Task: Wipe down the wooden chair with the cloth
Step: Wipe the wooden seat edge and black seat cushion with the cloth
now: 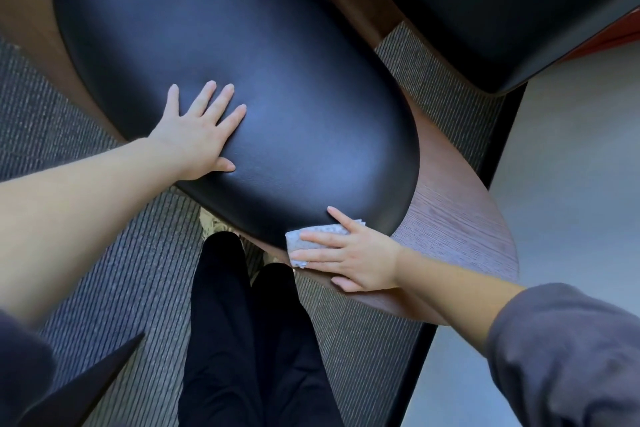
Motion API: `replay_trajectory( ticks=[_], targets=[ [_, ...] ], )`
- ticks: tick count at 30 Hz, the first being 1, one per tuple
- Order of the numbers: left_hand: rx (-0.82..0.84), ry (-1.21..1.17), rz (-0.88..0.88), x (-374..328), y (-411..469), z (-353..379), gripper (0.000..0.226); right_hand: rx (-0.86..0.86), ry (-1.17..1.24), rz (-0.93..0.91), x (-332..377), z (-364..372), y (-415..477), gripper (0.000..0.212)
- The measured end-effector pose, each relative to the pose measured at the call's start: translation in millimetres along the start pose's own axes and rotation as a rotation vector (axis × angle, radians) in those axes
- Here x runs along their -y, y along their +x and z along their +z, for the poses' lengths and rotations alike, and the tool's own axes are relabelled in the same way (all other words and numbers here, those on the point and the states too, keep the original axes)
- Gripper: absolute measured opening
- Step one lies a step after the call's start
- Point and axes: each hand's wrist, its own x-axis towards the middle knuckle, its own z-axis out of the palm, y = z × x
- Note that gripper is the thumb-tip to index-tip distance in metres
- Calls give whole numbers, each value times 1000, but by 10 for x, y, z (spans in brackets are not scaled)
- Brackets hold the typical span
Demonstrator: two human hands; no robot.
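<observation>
Cloth [317,239] lies flat under right hand [356,258] on chair [457,218] rim; unwiped wood runs far-right; left hand [197,135] rests flat, fingers spread.

a single wide-angle view, worn on the person's head, looks almost straight down onto the chair [450,218] from close above. the black seat cushion [259,55] fills the upper middle. the left hand [197,135] and right hand [356,260] reach in from the lower corners, with dark trousers [249,340] and striped carpet [121,270] directly beneath the lens.
</observation>
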Motion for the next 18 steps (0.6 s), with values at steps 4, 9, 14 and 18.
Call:
replay_trajectory(
  ticks=[4, 9, 14, 18],
  targets=[
    [1, 5, -5, -6, -4, 4, 94, -12, 16, -6, 41, 33, -202, 58],
    [17, -2, -11, -24, 16, -18, 94, -97, 66, 179, 57, -3, -32, 58],
    [41, -43, -7, -52, 30, -47, 105, -198, 258, 809, -30, -105, 338, 64],
    [42, -109, -16, -159, 125, -134, 111, -129, 328, 950, -299, -139, 457, 64]
  ],
)
